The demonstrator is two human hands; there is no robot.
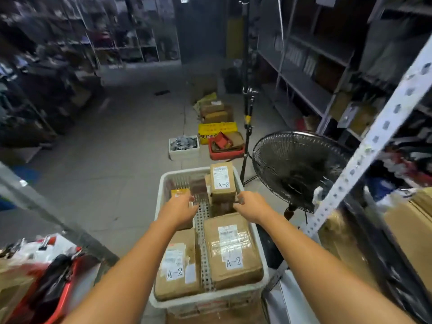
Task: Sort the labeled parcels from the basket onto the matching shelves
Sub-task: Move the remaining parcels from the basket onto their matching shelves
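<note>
A white plastic basket (161,183) stands in front of me with several brown parcels in it. An upright parcel labeled A-2 (222,181) leans at the far end. Two larger A-2 parcels lie at the near end, one on the left (177,265) and one on the right (231,251). My left hand (181,208) reaches over the basket's left side above a small yellow-labeled parcel (178,192), fingers relaxed. My right hand (251,204) touches the lower right side of the upright parcel; whether it grips is hidden.
A black floor fan (297,169) stands right of the basket. A white perforated shelf post (374,146) and metal shelving (311,73) rise on the right. Crates in white (183,148), red (224,149) and yellow (217,132) sit on the floor beyond. A red bin (58,300) is at lower left.
</note>
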